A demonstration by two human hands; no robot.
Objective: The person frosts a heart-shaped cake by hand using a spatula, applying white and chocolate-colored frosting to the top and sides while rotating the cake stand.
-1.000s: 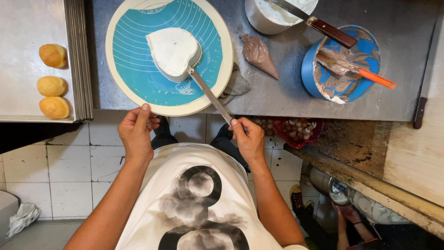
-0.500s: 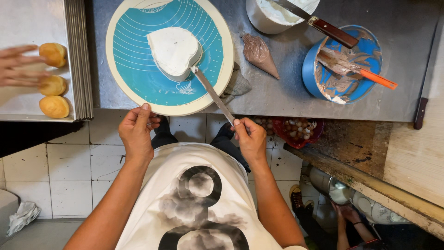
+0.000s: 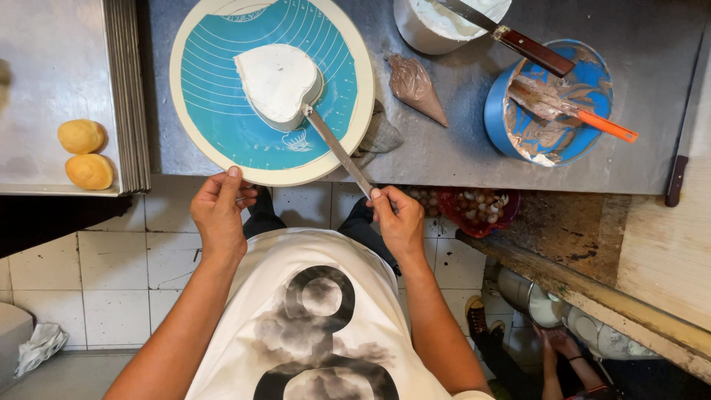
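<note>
On round cream-rimmed teal turntable (image 3: 222, 141): white-iced heart-shaped cake (image 3: 278, 81), soft, smear-prone, best untouched. Right hand (image 3: 400, 222) clamped on long steel palette knife (image 3: 339, 150); left hand (image 3: 220, 211), fingers curled, grips turntable rim

A matt white coat of smooth cream covers the heart-shaped cake (image 3: 278, 81), which sits on a glossy turquoise turntable (image 3: 207, 111) with a cream plastic rim. The right hand (image 3: 400, 222) holds a bare-metal palette knife (image 3: 341, 152), its blade dull grey against the cake's side; the left hand (image 3: 218, 211) touches the turntable's rim. Beneath the turntable lies a brushed steel worktop (image 3: 444, 155), scuffed and matt. Right of the turntable, a clear plastic piping bag (image 3: 415, 87) holds brown cream, and a blue plastic bowl (image 3: 496, 118) is smeared with it. Left of the turntable, a steel tray (image 3: 44, 67) carries two matt golden buns (image 3: 85, 154).
</note>
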